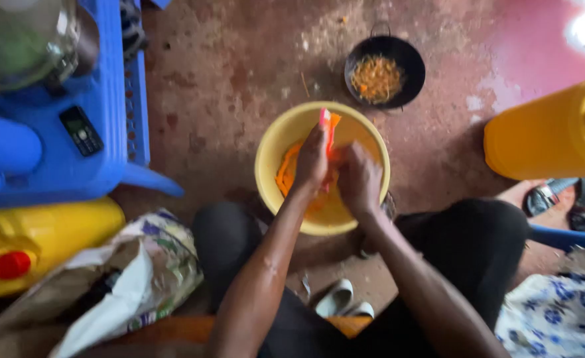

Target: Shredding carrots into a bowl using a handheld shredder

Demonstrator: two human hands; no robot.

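Note:
A yellow plastic bowl (270,154) sits on the floor between my knees, with orange strips (284,174) lying inside it. My left hand (312,162) is over the bowl, gripping an orange vegetable piece (333,127) that sticks up past its fingers. My right hand (361,179) is closed beside it, touching the same piece from the right. What the right hand holds is hidden by its fingers.
A black pan (385,70) with shredded orange bits stands beyond the bowl. A blue plastic stool (60,156) with a mobile phone (81,130) is at left. Yellow jerrycans sit at left (34,240) and right (550,132). A crumpled bag (140,278) lies by my left knee.

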